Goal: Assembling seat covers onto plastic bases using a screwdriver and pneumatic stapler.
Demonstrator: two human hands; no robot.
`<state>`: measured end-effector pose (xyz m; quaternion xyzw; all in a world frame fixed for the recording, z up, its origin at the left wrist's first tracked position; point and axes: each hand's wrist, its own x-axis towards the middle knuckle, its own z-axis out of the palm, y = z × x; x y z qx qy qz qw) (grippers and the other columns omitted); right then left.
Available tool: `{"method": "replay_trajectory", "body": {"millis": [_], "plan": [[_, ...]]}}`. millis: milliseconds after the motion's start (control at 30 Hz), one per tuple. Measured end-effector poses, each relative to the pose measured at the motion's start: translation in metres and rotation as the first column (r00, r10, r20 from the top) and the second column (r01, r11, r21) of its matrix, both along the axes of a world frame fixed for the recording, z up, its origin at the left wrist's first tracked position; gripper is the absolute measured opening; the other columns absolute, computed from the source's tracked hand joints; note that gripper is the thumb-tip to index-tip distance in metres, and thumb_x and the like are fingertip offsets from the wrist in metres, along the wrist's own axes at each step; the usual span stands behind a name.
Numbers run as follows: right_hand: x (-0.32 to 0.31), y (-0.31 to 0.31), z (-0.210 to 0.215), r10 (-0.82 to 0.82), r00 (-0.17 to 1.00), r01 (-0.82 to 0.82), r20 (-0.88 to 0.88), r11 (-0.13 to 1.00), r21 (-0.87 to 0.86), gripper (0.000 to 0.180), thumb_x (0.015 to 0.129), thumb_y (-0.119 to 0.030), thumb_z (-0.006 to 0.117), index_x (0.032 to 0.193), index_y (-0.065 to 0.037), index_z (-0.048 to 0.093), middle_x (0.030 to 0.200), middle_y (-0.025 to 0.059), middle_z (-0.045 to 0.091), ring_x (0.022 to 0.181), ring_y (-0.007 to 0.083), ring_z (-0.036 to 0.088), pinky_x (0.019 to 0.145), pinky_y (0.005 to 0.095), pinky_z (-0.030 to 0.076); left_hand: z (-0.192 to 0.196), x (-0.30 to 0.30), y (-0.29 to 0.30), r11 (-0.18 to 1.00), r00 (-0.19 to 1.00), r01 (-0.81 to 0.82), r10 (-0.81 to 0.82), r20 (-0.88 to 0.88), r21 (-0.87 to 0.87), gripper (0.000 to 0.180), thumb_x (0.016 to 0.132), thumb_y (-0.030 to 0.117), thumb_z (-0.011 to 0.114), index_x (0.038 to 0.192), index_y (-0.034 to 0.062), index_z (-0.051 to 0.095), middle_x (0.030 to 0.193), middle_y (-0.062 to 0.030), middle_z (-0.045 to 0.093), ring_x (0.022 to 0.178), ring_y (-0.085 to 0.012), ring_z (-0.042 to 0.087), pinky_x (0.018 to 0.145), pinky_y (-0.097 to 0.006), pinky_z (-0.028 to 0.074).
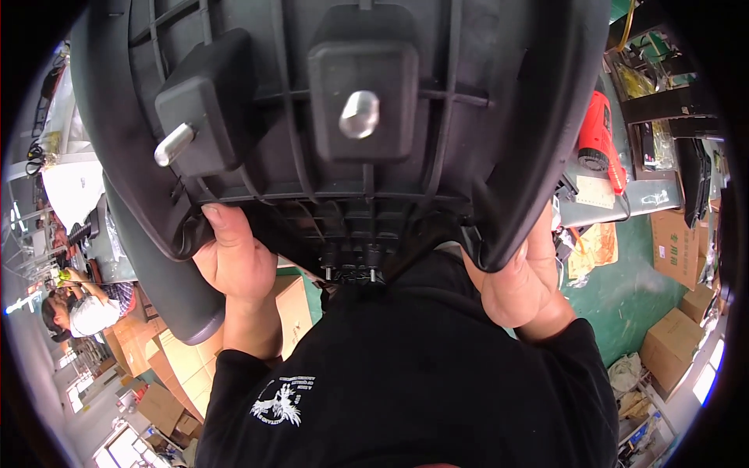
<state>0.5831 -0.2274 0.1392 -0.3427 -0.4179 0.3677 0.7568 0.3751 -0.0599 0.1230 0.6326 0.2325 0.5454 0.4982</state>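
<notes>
A large black ribbed plastic shell (273,148), shaped like the underside of a seat, fills the upper half of the view. Two boxy blocks stick out of it, each with a shiny metal stud (360,115); smaller studs show at its lower middle. My left hand (236,257) grips its lower left edge, thumb on the ribbed side. At the lower right corner my right hand (519,285) is closed round the rim. Some fingers of both hands are hidden behind the shell. Beside my left wrist hangs a smooth dark padded piece (168,273).
A red power tool (596,136), shaped like a heat gun, lies on the bench (651,195) at right. Cardboard boxes (672,347) stand on the green floor at right; more cartons (175,366) are at left. At far left a person (86,312) works at another bench.
</notes>
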Motion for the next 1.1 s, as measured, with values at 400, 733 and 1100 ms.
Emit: {"method": "replay_trajectory", "body": {"millis": [400, 733, 1100], "plan": [[0.017, 0.05, 0.028, -0.324, 0.616, 0.056, 0.719, 0.927, 0.37, 0.093, 0.106, -0.049, 0.063, 0.176, -0.012, 0.013, 0.175, 0.0406, -0.005, 0.164, 0.0558, 0.002, 0.13, 0.0648, 0.009, 0.023, 0.03, 0.03, 0.915, 0.93, 0.336, -0.283, 0.236, -0.225, 0.047, 0.119, 0.031, 0.047, 0.154, 0.0008, 0.05, 0.15, -0.0122, 0.061, 0.132, -0.0228, 0.061, 0.115, -0.04, 0.048], [0.027, 0.056, 0.033, -0.239, 0.672, 0.014, 0.701, 0.951, 0.31, 0.092, 0.11, -0.032, 0.058, 0.172, 0.004, 0.001, 0.179, 0.0317, 0.008, 0.167, 0.0395, 0.013, 0.133, 0.0499, 0.014, 0.065, 0.035, 0.007, 0.919, 0.976, 0.151, -0.08, 0.202, -0.364, 0.049, 0.12, 0.031, 0.039, 0.154, -0.0031, 0.049, 0.15, -0.0163, 0.062, 0.134, -0.0262, 0.063, 0.115, -0.042, 0.05], [0.012, 0.053, 0.024, -0.102, 0.971, 0.062, 0.215, 0.98, 0.187, 0.091, 0.111, -0.037, 0.059, 0.172, 0.005, 0.007, 0.177, 0.0199, 0.024, 0.163, 0.0314, 0.027, 0.132, 0.0461, 0.019, 0.09, 0.018, -0.025, 0.937, 0.941, 0.299, -0.259, 0.216, -0.179, 0.05, 0.117, 0.014, 0.043, 0.163, -0.0014, 0.033, 0.156, -0.0161, 0.054, 0.141, -0.0277, 0.056, 0.12, -0.044, 0.044]]}}
